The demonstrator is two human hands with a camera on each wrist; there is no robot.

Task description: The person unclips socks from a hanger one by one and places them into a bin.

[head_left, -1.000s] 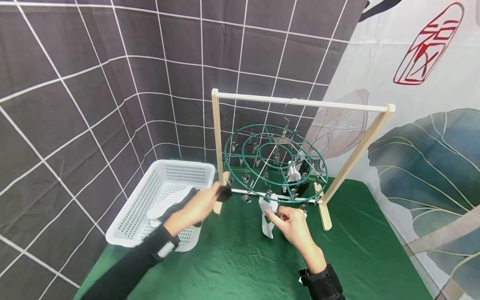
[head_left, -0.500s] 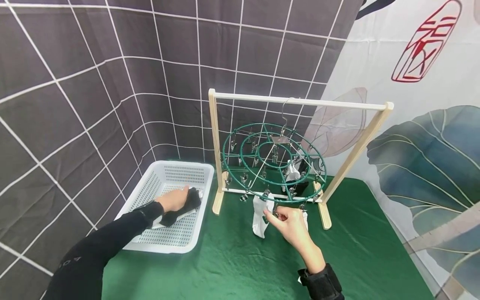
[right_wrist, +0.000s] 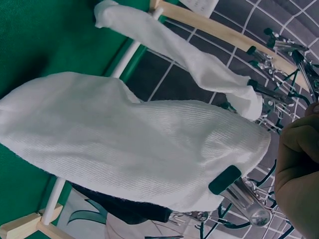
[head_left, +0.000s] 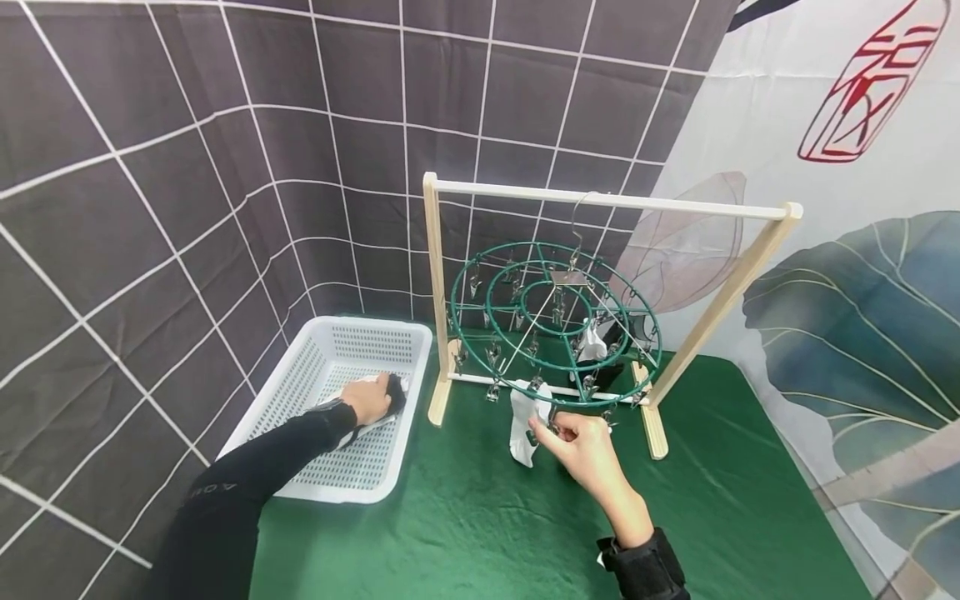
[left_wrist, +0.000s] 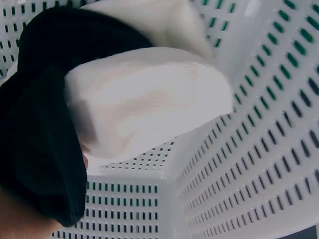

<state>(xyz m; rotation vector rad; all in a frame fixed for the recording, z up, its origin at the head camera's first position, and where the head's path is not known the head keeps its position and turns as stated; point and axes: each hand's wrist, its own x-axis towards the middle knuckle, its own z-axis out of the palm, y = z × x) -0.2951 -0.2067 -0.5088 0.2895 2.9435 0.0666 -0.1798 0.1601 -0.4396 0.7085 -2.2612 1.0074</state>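
Observation:
In the head view, my left hand [head_left: 367, 400] is down inside the white basket, gripping a black sock [head_left: 396, 393]. The left wrist view has this dark cloth covering most of the fingers, beside a white sock [left_wrist: 149, 102]. My right hand [head_left: 588, 450] is at the front rim of the green round sock hanger [head_left: 517, 385], its thumb and fingers pinching a metal clip [right_wrist: 305, 74]. Close by, a white sock [right_wrist: 134, 139] hangs from a clip with a green tip [right_wrist: 224, 180], and another white sock [right_wrist: 194, 62] hangs beyond it.
The white perforated basket [head_left: 318, 492] stands left of a wooden rack [head_left: 442, 308]. The hanger's hook hangs from the rack's white bar [head_left: 517, 192]. Further back, a white sock [head_left: 592, 342] and dark cloth [head_left: 600, 379] hang. Green cloth [head_left: 465, 533] covers the table.
My left hand has moved left from beside the rack down into the basket with the black sock. The right hand stays at the hanger; the front white sock has swayed slightly.

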